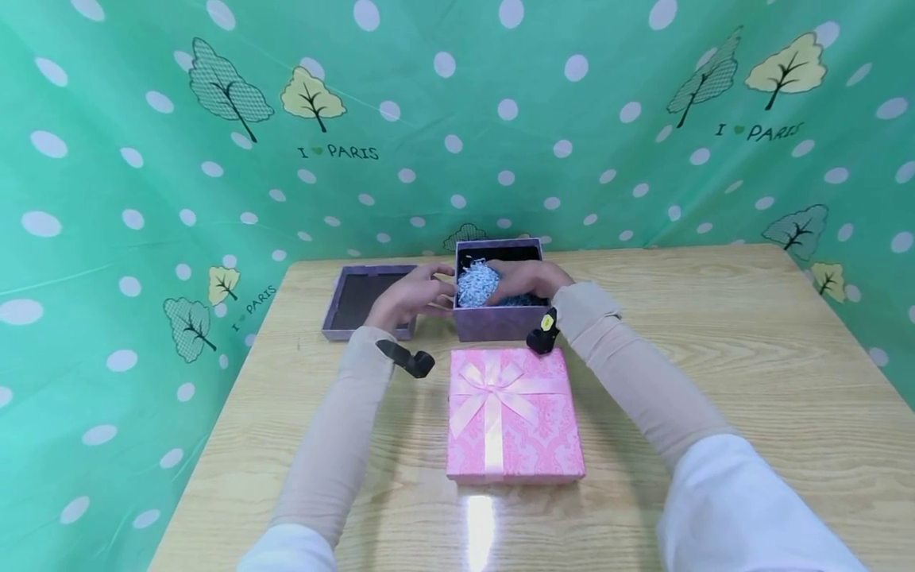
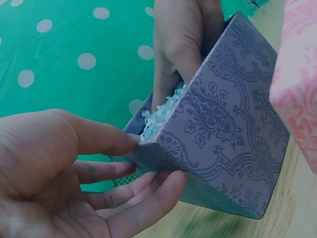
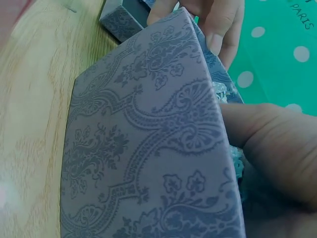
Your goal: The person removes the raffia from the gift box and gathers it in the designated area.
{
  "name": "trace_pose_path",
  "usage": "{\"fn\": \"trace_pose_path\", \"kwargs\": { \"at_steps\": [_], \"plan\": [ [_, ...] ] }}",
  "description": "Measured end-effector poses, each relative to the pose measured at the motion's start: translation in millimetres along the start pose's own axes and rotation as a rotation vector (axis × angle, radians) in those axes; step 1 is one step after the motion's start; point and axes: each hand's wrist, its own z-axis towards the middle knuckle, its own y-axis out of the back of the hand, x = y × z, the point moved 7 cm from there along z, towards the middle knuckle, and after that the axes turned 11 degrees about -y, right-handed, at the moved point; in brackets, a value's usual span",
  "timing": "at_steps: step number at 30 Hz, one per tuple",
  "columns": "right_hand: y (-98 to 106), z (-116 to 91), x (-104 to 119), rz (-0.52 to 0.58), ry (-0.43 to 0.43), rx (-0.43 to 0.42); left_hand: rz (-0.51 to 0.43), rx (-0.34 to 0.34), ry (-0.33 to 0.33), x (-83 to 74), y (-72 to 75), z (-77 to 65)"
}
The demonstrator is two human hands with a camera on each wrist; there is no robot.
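At the far side of the wooden table (image 1: 715, 357): lavender damask-patterned gift box (image 1: 496, 326) stands uncovered, before the green polka-dot curtain (image 1: 515, 131)

Inside the box: pale blue shredded paper (image 1: 476, 286) lies as a clump, mostly toward the left wall, as the head view shows

Right hand (image 1: 525, 278): it reaches down into the box, with thumb and fingers at the paper; the fingertips are hidden, so I cannot tell whether it grips some shreds

Left hand (image 1: 413, 294): its fingers are relaxed and a little spread; the tips touch the left wall and its rim, but they do not wrap around it

Lavender lid (image 1: 360, 298): lies with the hollow side up, left of the box, partly covered from view by the left hand

Pink gift box (image 1: 532, 441): sits closed just in front of the lavender one, with a ribbon bow (image 1: 491, 391) on its top

Risk of spilling: if the right hand rises quickly, loose shreds may fall over the rim, because they are probably light and can cling to fingers

Risk of sliding: the left hand's touch seems rather light, so a strong push from inside could shift or tip the box

Risk of knocking: a black wrist camera (image 1: 542, 338) is near the pink gift box; if that wrist sinks, it could perhaps hit the cover
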Motion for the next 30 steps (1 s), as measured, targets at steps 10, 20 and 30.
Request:
{"fn": "trace_pose_path", "kwargs": {
  "at_steps": [10, 20, 30],
  "plan": [
    [3.2, 2.3, 2.3, -0.14, 0.04, -0.182, -0.03, 0.003, 0.007, -0.5, -0.8, -1.3],
    [24.5, -18.6, 15.5, -0.092, 0.03, -0.303, -0.023, 0.02, 0.008, -0.6, -0.1, -1.7],
    [46.2, -39.9, 20.7, 0.03, 0.106, -0.31, -0.027, 0.023, 0.011, 2.4, 1.0, -0.6]
  ]
}}
